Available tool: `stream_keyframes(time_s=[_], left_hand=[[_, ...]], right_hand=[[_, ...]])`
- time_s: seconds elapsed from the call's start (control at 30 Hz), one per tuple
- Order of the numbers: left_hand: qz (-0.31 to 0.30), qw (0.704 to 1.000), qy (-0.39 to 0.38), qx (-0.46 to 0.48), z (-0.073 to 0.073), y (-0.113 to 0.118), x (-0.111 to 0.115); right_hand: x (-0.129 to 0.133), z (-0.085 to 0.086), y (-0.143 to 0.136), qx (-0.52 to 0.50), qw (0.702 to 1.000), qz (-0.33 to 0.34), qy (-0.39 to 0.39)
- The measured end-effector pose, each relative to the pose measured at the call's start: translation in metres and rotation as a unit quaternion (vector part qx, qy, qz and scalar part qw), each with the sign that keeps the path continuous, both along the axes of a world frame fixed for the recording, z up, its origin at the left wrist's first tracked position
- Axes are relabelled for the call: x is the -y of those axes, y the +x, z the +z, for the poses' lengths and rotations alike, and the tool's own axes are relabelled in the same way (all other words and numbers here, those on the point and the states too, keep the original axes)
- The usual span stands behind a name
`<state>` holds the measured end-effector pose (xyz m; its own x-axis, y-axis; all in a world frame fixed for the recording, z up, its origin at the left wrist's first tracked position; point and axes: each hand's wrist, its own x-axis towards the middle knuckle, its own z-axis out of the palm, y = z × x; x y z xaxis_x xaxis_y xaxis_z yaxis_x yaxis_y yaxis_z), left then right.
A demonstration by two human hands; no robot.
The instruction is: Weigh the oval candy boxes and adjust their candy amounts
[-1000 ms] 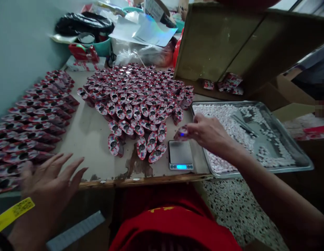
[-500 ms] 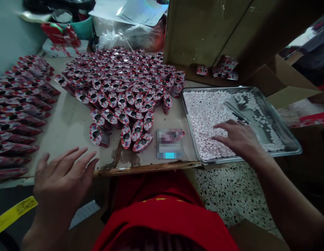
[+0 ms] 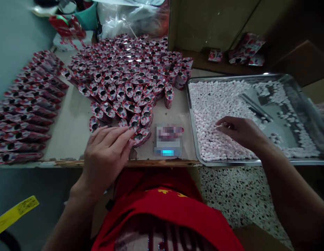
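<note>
Here, L to R: a bank of packs (image 3: 28,118), prob. lined tight to stay upright; L hand (image 3: 108,150) half-open over the front of the pack cluster (image 3: 130,108), grip unclear; pack (image 3: 169,132) on scale (image 3: 167,152), likely central for reach; tray (image 3: 286,130) of pellets (image 3: 211,104), R hand (image 3: 239,130) near-pinched there, hold unclear. Count: 1 scale, 1 tray, 1 pack weighed; others too many.

Person's bare left hand (image 3: 105,151), back upward, fingers loosely curved; bare right hand (image 3: 241,134), thumb and index fingertip close together.
</note>
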<state>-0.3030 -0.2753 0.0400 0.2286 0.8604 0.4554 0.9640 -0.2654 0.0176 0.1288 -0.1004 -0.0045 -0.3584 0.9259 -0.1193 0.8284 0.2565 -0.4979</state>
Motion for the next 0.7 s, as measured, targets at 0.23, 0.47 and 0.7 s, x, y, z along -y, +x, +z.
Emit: stream_keyframes(time_s=[0.23, 0.47, 0.7], left_hand=[[0.035, 0.991, -0.113, 0.059, -0.017, 0.050, -0.042], [0.016, 0.979, -0.153, 0.137, -0.047, 0.069, -0.064], [-0.152, 0.944, -0.040, 0.289, -0.058, 0.094, -0.104]], right_hand=[[0.010, -0.003, -0.015, -0.139, 0.988, -0.038, -0.059], [0.013, 0.003, -0.031, -0.236, 0.964, -0.041, -0.115], [0.034, 0.003, -0.057, -0.371, 0.914, -0.163, -0.019]])
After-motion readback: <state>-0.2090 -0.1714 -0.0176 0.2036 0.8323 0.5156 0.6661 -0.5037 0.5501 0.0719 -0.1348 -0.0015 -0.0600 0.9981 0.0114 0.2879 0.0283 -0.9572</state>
